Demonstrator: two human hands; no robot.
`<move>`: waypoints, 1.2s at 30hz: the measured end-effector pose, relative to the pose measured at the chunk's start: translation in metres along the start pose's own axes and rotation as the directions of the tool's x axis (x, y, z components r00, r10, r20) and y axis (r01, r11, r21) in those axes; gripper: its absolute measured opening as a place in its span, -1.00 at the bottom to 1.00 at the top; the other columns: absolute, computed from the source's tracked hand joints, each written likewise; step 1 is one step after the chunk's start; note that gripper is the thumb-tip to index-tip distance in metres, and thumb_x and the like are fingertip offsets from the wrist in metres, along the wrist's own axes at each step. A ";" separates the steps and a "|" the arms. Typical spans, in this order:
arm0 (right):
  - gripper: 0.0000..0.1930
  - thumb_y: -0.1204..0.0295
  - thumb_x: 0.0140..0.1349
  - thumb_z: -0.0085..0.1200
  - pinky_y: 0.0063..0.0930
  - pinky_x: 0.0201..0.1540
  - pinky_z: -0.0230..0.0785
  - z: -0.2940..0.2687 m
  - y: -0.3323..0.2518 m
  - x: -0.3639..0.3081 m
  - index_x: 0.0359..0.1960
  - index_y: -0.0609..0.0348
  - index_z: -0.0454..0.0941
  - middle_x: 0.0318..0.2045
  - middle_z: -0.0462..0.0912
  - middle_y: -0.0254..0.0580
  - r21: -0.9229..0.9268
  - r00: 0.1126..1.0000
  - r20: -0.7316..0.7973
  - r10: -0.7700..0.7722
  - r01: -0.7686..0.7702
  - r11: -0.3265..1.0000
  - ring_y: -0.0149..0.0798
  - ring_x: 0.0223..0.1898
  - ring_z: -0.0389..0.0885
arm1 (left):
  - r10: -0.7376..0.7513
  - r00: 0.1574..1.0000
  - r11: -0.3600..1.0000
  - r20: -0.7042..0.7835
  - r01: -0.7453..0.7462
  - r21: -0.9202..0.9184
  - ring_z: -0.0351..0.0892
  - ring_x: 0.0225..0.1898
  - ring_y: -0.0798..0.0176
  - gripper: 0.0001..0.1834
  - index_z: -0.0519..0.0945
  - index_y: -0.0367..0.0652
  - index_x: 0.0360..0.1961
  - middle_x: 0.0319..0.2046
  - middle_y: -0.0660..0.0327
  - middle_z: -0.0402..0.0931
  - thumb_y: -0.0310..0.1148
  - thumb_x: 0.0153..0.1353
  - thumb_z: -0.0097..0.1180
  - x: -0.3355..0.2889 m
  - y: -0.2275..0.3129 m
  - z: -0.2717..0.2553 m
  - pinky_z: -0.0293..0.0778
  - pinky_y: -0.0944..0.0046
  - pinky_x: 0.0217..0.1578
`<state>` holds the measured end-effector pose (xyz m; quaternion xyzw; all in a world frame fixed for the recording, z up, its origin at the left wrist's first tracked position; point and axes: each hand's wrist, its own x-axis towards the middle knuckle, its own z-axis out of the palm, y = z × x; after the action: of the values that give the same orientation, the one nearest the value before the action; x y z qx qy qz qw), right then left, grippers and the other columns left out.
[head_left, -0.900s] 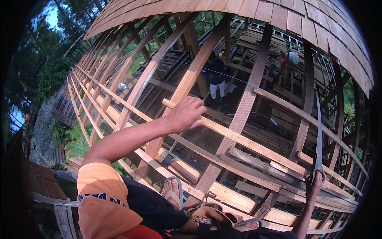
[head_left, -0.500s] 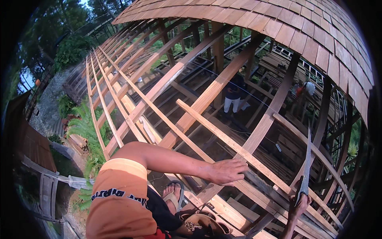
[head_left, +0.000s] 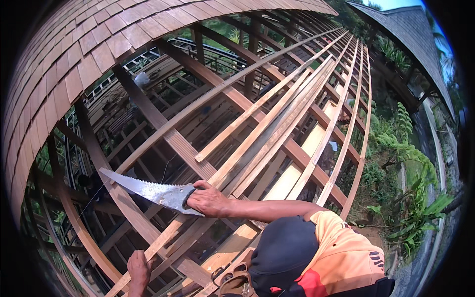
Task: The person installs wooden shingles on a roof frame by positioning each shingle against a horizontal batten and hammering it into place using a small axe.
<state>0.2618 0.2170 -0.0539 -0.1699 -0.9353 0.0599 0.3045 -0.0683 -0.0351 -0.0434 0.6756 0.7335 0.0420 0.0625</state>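
Note:
A handsaw [head_left: 148, 192] with a pale toothed blade and a worn grey handle is in my right hand [head_left: 210, 199], fingers wrapped through the grip. Its blade points left over the rafters, teeth facing up. Below it, near the lower edge, my left hand [head_left: 139, 267] is closed round a long thin wooden batten [head_left: 166, 236]. The batten slants up to the right, passing under my right hand. I cannot make out whether the saw touches the wood.
Wide rafters [head_left: 190, 153] cross under the battens, with deep gaps down to lumber below. Wooden shingles [head_left: 99, 54] cover the roof at upper left. More loose strips [head_left: 292, 116] lie to the right. A brown tool pouch [head_left: 237, 284] sits by my body; ferns [head_left: 405, 148] grow beyond the eave.
The view has swung to the right. The saw has tipped from upright to pointing left. My left hand, earlier resting on the wood, now grips the batten.

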 end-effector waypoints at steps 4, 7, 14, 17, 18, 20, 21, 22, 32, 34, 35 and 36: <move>-0.98 0.44 0.22 0.00 -0.13 0.28 0.24 -0.017 0.005 -0.024 -0.38 0.03 0.45 -0.47 0.51 -0.29 -0.006 0.996 -0.088 0.012 -0.013 1.000 -0.29 -0.29 0.59 | -0.049 0.996 0.998 0.080 0.045 0.049 0.43 -0.29 -0.21 -0.48 0.35 -0.22 -0.32 -0.39 -0.03 0.38 -0.39 -0.15 0.51 -0.013 -0.041 -0.008 0.33 -0.08 -0.29; -0.98 0.44 0.24 -0.01 -0.15 0.29 0.22 -0.032 0.018 -0.030 -0.35 0.02 0.47 -0.44 0.51 -0.31 -0.027 0.991 -0.123 0.054 -0.058 0.998 -0.32 -0.25 0.60 | -0.029 0.999 0.997 0.021 0.027 0.077 0.44 -0.30 -0.20 -0.50 0.37 -0.22 -0.37 -0.41 -0.01 0.39 -0.42 -0.18 0.51 -0.016 -0.077 -0.029 0.34 -0.06 -0.30; -0.97 0.46 0.20 0.04 -0.11 0.32 0.19 -0.051 0.054 -0.044 -0.33 0.05 0.47 -0.37 0.58 -0.34 -0.152 0.980 -0.142 0.137 -0.158 0.976 -0.33 -0.17 0.63 | -0.114 0.987 0.982 0.117 0.130 -0.139 0.45 -0.30 -0.25 -0.65 0.43 -0.25 -0.29 -0.40 -0.15 0.42 -0.36 -0.01 0.33 -0.045 -0.130 -0.056 0.36 -0.07 -0.27; -0.90 0.45 0.25 -0.01 -0.13 0.35 0.13 -0.058 0.068 -0.045 -0.23 0.03 0.51 -0.39 0.55 -0.34 -0.207 0.978 -0.167 0.124 -0.158 0.966 -0.32 -0.19 0.62 | -0.236 0.970 0.959 0.054 0.242 -0.150 0.41 -0.42 -0.26 -0.44 0.34 -0.24 -0.49 -0.53 -0.07 0.38 -0.25 -0.28 0.56 -0.051 -0.114 -0.060 0.34 -0.05 -0.39; -0.91 0.45 0.25 -0.01 -0.13 0.36 0.12 -0.059 0.070 -0.043 -0.23 0.02 0.50 -0.39 0.53 -0.34 -0.229 0.980 -0.148 0.134 -0.165 0.959 -0.32 -0.18 0.60 | -0.253 0.967 0.967 0.016 0.252 0.031 0.44 -0.41 -0.25 -0.43 0.33 -0.23 -0.54 -0.55 -0.05 0.38 -0.24 -0.30 0.57 -0.052 -0.109 -0.060 0.34 -0.07 -0.39; -0.92 0.45 0.25 -0.02 -0.13 0.36 0.12 -0.055 0.081 -0.045 -0.24 0.01 0.49 -0.41 0.51 -0.34 -0.248 0.983 -0.126 0.132 -0.160 0.956 -0.32 -0.19 0.59 | -0.297 0.955 0.950 -0.015 0.297 0.100 0.44 -0.50 -0.26 -0.43 0.31 -0.21 -0.65 -0.65 -0.06 0.37 -0.15 -0.32 0.53 -0.047 -0.090 -0.056 0.34 -0.07 -0.45; -0.92 0.45 0.25 -0.02 -0.12 0.36 0.12 -0.049 0.085 -0.037 -0.24 0.02 0.48 -0.41 0.50 -0.34 -0.266 0.987 -0.109 0.115 -0.140 0.954 -0.32 -0.19 0.59 | -0.288 0.956 0.952 -0.055 0.292 0.088 0.45 -0.52 -0.23 -0.45 0.33 -0.20 -0.66 -0.66 -0.05 0.38 -0.16 -0.32 0.52 -0.052 -0.091 -0.058 0.35 -0.05 -0.46; -0.92 0.44 0.23 0.00 -0.11 0.36 0.12 -0.050 0.088 -0.033 -0.25 0.02 0.49 -0.39 0.52 -0.33 -0.238 0.992 -0.093 0.082 -0.102 0.966 -0.31 -0.19 0.60 | -0.290 0.953 0.952 -0.091 0.297 0.074 0.46 -0.54 -0.21 -0.48 0.35 -0.20 -0.67 -0.67 -0.03 0.40 -0.16 -0.32 0.51 -0.059 -0.089 -0.059 0.36 -0.03 -0.47; -0.67 0.15 0.11 0.32 -0.09 0.22 0.18 -0.128 0.058 -0.019 -0.34 0.10 0.49 -0.37 0.61 -0.24 -0.333 0.987 -0.103 0.124 -0.151 0.931 -0.15 -0.22 0.62 | -0.093 0.953 0.992 -0.287 0.114 0.055 0.53 -0.55 -0.08 -0.56 0.40 -0.16 -0.64 -0.65 0.09 0.43 -0.17 -0.25 0.47 -0.052 -0.062 -0.125 0.39 0.02 -0.48; -0.67 0.21 0.12 0.33 -0.06 0.23 0.18 -0.171 0.038 0.011 -0.36 0.12 0.45 -0.38 0.58 -0.18 -0.389 0.970 -0.237 0.044 -0.136 0.911 -0.09 -0.24 0.60 | -0.157 0.928 0.986 -0.337 0.169 0.008 0.51 -0.55 -0.09 -0.49 0.38 -0.18 -0.61 -0.65 0.07 0.40 -0.12 -0.22 0.49 -0.056 -0.067 -0.142 0.39 0.01 -0.46; -0.67 0.23 0.13 0.33 -0.06 0.21 0.20 -0.207 0.040 0.022 -0.36 0.14 0.43 -0.39 0.56 -0.17 -0.488 0.959 -0.282 -0.038 -0.109 0.866 -0.09 -0.25 0.58 | -0.181 0.953 0.984 -0.242 0.176 -0.039 0.53 -0.53 -0.10 -0.50 0.43 -0.19 -0.59 -0.64 0.07 0.44 -0.10 -0.19 0.50 -0.040 -0.056 -0.151 0.41 0.01 -0.43; -0.68 0.26 0.13 0.32 -0.03 0.21 0.22 -0.239 0.040 0.039 -0.37 0.15 0.41 -0.39 0.54 -0.17 -0.544 0.946 -0.314 -0.083 -0.107 0.832 -0.07 -0.25 0.58 | -0.198 0.970 0.980 -0.139 0.190 -0.065 0.55 -0.51 -0.11 -0.51 0.47 -0.21 -0.57 -0.62 0.07 0.47 -0.07 -0.16 0.50 -0.027 -0.042 -0.173 0.43 0.01 -0.40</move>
<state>0.3852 0.2702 0.1520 -0.2641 -0.8482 -0.2401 0.3915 -0.1332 -0.0616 0.1221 0.5939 0.7973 0.1034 0.0304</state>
